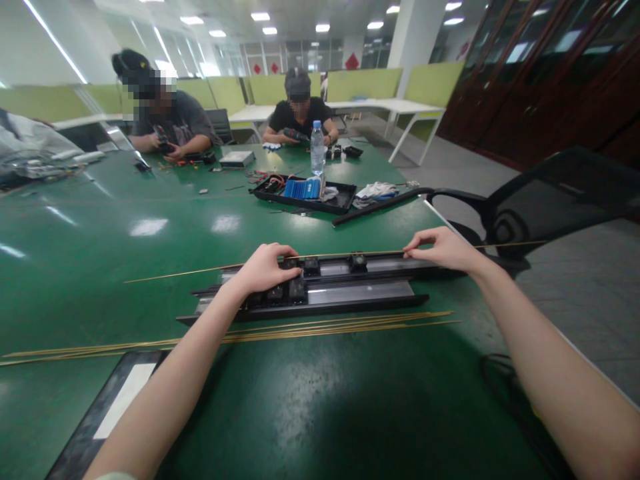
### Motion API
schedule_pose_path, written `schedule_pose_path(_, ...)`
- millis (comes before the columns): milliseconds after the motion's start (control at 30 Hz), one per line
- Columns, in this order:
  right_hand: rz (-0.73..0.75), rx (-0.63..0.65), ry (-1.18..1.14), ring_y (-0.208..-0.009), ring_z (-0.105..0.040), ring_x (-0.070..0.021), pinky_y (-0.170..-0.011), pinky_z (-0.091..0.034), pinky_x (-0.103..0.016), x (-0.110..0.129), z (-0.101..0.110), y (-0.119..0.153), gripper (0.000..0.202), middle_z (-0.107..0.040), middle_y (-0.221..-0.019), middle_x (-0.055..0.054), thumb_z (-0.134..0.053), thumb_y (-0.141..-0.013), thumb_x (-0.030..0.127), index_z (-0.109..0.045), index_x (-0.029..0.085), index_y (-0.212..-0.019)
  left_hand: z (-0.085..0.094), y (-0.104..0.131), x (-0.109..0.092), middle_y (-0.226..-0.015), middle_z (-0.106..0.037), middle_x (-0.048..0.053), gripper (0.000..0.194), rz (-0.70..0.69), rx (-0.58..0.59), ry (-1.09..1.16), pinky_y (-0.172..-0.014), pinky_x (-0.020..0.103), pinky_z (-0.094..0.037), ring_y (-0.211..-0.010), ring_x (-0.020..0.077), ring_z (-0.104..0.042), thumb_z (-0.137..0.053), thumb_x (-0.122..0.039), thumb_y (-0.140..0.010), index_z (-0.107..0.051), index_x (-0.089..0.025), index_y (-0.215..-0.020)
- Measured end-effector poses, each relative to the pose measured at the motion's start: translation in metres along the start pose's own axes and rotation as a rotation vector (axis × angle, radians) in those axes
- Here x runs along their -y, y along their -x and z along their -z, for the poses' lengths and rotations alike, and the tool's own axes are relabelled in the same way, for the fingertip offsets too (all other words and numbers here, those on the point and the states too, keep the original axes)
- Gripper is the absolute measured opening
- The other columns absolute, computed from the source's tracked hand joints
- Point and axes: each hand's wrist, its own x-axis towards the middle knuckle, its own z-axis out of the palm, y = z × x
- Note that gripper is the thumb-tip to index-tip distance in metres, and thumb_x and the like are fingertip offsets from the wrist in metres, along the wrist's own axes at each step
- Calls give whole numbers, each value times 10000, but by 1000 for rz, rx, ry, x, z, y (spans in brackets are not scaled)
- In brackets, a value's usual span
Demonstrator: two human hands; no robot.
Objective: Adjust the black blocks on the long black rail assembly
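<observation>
A long thin brass-coloured rod (345, 255) runs left to right along the far side of a black and grey channel-shaped rail (385, 268). My right hand (443, 249) pinches the rod above the rail's right part. My left hand (267, 268) is closed over the rail's left part, thumb and fingers around a small black block (289, 264); the rod passes by its fingertips. More black blocks, one (358, 262) in the middle and one (311, 266) by my left thumb, sit in the rail. Nearer me lies a second rail (360, 293), with black blocks at its left.
Several loose brass rods (340, 327) lie in front of the rails. A dark flat case (90, 427) with a white label is at lower left. Farther back are a black tray (343, 198), a water bottle (317, 148), gloves (375, 193) and two co-workers. An office chair (550, 200) stands right.
</observation>
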Motion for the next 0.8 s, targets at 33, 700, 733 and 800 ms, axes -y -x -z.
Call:
schedule_pose_path(33,0,1,1,-855,-726,-257,-891,-521,-387,-1,0,0,162,-787,-817,-52,-707,-713,360,-745,205,-743,0,0,0,-1013,-770,71,335,1,1,1,-869,355,-543,-965,262,-701,-688,-438,-793,-762,-194,-1011)
schedule_pose_path(700,-6,-2,18,-847,-723,-264,-896,-527,-400,-6,3,0,170,-787,-805,-48,-714,-701,368,-755,206,-734,1,0,-1,-1018,-774,64,330,-4,-6,4,-866,354,-544,-959,261,-707,-689,-441,-790,-764,-199,-1002)
schedule_pose_path(733,-7,-3,28,-847,-722,-261,-898,-526,-397,-5,3,0,160,-787,-806,-43,-708,-701,358,-754,208,-734,1,0,-1,-1020,-774,64,333,-2,-5,5,-865,353,-545,-961,262,-708,-689,-445,-789,-763,-200,-1002)
schedule_pose_path(800,-6,-7,42,-844,-722,-256,-892,-526,-391,-5,3,0,142,-788,-806,-37,-697,-705,338,-753,211,-734,1,-1,-1,-1016,-774,62,336,-1,-3,3,-861,350,-547,-961,261,-708,-686,-452,-791,-762,-203,-1003)
